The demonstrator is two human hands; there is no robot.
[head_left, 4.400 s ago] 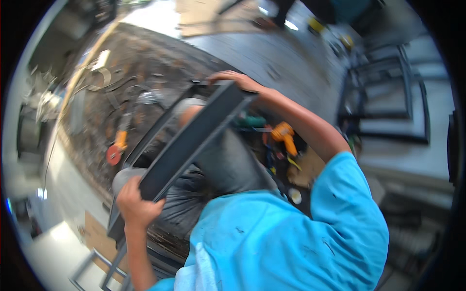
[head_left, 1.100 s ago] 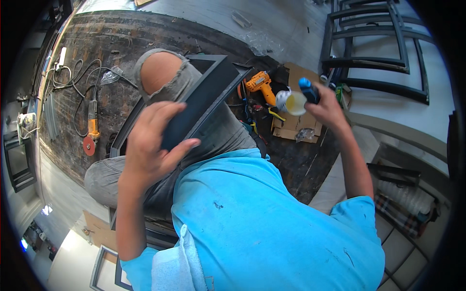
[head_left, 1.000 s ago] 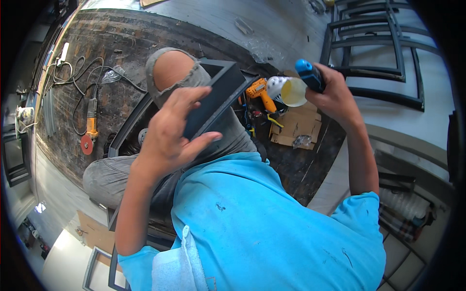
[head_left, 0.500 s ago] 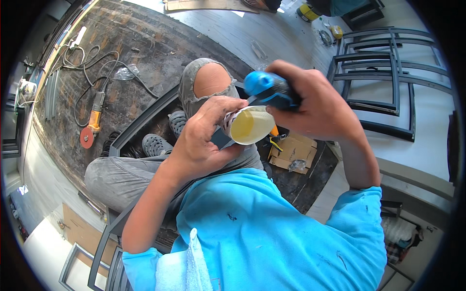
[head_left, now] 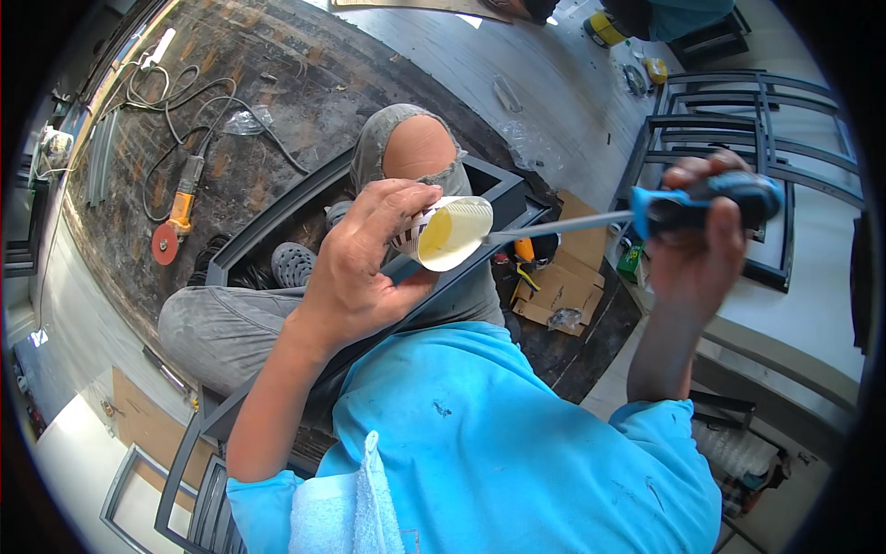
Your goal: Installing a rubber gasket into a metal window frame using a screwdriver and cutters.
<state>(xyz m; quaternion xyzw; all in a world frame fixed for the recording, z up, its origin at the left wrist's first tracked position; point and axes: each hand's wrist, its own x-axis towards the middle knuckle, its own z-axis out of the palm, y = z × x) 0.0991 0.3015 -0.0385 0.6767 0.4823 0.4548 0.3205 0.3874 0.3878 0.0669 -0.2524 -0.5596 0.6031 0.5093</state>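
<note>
My left hand (head_left: 362, 258) is wrapped around a paper cup (head_left: 471, 226), tilted so its mouth faces right. Yellow material coats the inside of the cup. In my right hand (head_left: 697, 268) is a screwdriver (head_left: 577, 223) with a blue and black handle, gripped out to the right of the cup. Its long shaft points left, and the tip is at or just by the cup's rim; whether it touches I cannot tell. A dark grey metal frame (head_left: 277, 214) lies around and under my legs, below the cup.
On the dark floor at left lies an angle grinder (head_left: 187, 192) with a red disc and looped cord. Flattened cardboard (head_left: 558, 291) and yellow-handled pliers (head_left: 528, 277) lie beyond my right side. Dark frames (head_left: 761, 129) are stacked at right. Another person's blue clothing (head_left: 688, 18) shows at top.
My right hand has moved right and down with the screwdriver, drawing it away so its long shaft now shows. The cup in my left hand has shifted slightly left.
</note>
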